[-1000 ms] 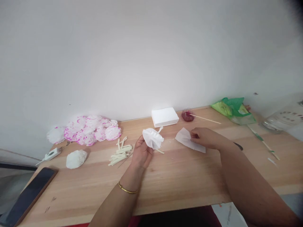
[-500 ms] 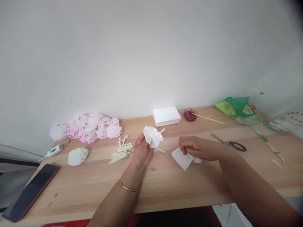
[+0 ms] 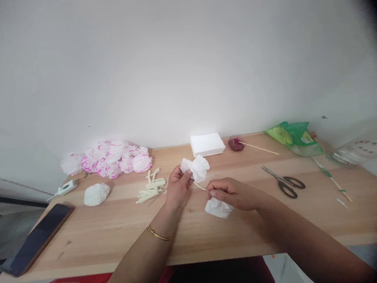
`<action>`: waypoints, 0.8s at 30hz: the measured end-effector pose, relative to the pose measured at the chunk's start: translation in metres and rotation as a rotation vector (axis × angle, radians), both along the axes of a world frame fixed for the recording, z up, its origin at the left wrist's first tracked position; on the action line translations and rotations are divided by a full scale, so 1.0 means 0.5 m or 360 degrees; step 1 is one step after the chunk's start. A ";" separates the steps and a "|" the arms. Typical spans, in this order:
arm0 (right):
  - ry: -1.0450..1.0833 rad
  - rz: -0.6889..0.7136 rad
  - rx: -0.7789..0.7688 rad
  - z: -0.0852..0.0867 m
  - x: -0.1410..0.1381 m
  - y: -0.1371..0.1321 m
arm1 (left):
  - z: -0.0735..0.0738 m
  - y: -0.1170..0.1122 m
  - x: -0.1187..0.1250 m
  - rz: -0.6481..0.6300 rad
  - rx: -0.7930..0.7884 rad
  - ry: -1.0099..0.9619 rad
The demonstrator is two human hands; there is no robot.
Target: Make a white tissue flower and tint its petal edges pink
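My left hand [image 3: 179,186] pinches a gathered white tissue paper flower [image 3: 199,168], its ruffled edges fanned out toward the right. Just below the flower a thin pale strip [image 3: 200,186] shows; whether it is joined to the flower I cannot tell. To the right, my right hand [image 3: 228,193] is closed on a loose white tissue sheet [image 3: 218,208], which hangs crumpled beneath the fingers close over the table. The two hands are a short way apart. Left of my left hand lies a pile of pale twisted strips [image 3: 151,190].
Pink-edged paper flowers [image 3: 113,159] cluster at the back left, near a white paper ball [image 3: 96,194] and a phone [image 3: 38,237]. Behind my hands is a tissue stack [image 3: 207,144]. Rightward lie a dark red dish [image 3: 236,144] with a stick, scissors [image 3: 284,182] and a green bag [image 3: 297,137].
My right hand has moved left with the tissue sheet, nearer my left hand, uncovering the scissors' second handle. The flower in my left hand has turned and shifted slightly right.
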State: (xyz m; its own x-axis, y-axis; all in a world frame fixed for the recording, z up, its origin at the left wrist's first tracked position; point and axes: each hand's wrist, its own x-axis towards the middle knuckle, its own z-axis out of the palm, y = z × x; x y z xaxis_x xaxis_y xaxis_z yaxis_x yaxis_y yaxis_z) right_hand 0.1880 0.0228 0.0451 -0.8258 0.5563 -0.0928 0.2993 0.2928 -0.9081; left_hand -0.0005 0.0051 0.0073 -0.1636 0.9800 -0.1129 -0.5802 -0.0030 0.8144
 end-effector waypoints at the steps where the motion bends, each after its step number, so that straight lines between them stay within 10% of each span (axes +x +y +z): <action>1: 0.0018 -0.0080 -0.0051 -0.001 0.000 0.001 | -0.002 -0.001 -0.001 0.0021 0.0034 0.0070; 11: 0.0176 -0.0177 -0.0078 -0.004 0.011 0.007 | 0.001 0.001 0.001 -0.0006 0.0007 -0.0026; 24: 0.0345 0.0684 -0.0005 0.039 -0.045 -0.091 | 0.003 0.008 -0.005 0.0028 -0.0016 -0.0086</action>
